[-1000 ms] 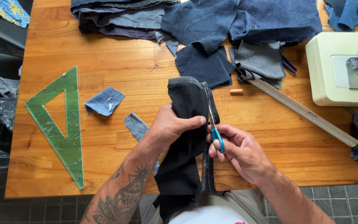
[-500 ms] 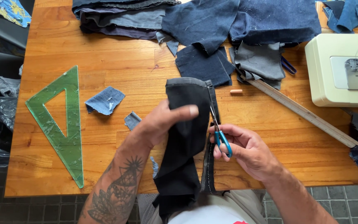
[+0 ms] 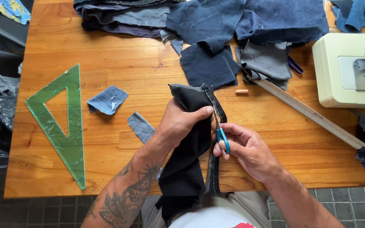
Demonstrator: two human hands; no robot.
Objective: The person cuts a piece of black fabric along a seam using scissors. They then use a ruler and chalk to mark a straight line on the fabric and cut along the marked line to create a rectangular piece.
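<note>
My left hand grips a long piece of black cloth near its upper end, thumb across the front. My right hand holds blue-handled scissors, blades pointing up along the cloth's right edge. A narrow cut strip hangs down beside the main piece. The cloth drapes over the front edge of the wooden table toward my lap.
A green transparent set square lies at the left, with two small blue denim scraps nearby. Dark fabric pieces pile at the back. A long ruler and a cream sewing machine are at the right.
My left hand has shifted its grip higher on the black cloth, and the scissors have moved further up along its right edge.
</note>
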